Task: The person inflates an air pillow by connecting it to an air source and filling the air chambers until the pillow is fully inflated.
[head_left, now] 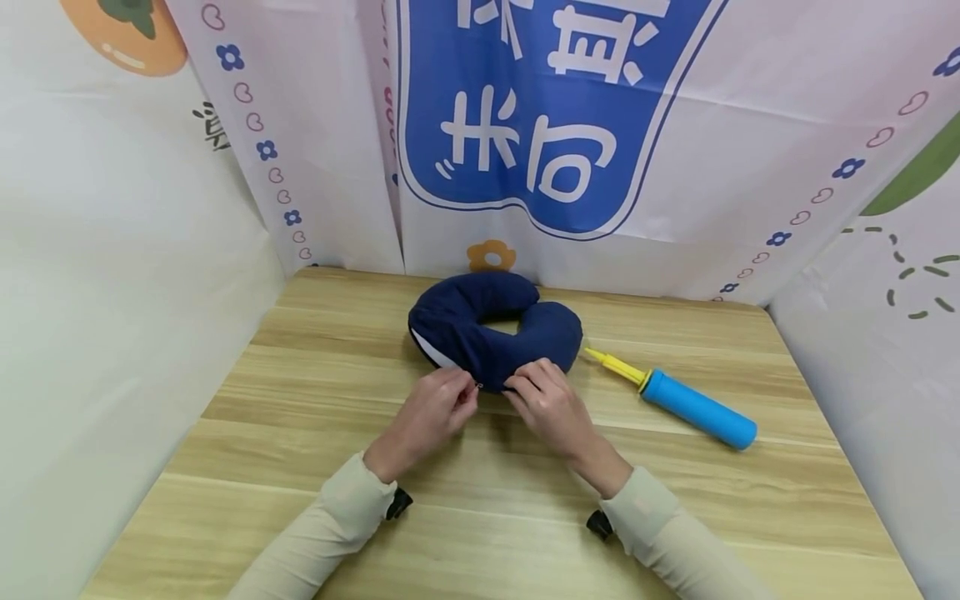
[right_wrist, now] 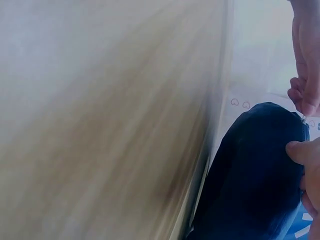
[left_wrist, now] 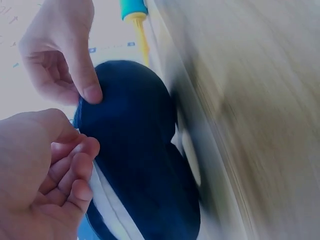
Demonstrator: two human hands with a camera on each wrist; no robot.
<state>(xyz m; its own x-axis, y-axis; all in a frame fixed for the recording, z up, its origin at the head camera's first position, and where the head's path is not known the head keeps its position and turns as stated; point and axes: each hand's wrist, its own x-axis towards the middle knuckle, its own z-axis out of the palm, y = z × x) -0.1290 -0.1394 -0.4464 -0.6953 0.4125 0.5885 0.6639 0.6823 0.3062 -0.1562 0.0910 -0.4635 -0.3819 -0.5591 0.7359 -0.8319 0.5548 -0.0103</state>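
A dark blue U-shaped neck pillow [head_left: 450, 307] lies on the table, its opening toward the back right. Along its front left edge a zipper gapes, and white inner material [left_wrist: 116, 206] shows through. My left hand [head_left: 435, 410] pinches the zipper pull [head_left: 479, 385] at the front edge, though the fingertips hide most of it. Just to the right, my right hand [head_left: 553, 413] grips the pillow's front edge between thumb and fingers. In the right wrist view the right thumb [right_wrist: 299, 151] presses on the blue fabric.
A hand pump [head_left: 697, 408] with a blue barrel and yellow nozzle lies right of the pillow, its tip pointing at it. The wood-grain table [head_left: 300, 375] meets a printed white backdrop [head_left: 337, 167] behind. White sheets stand at both sides.
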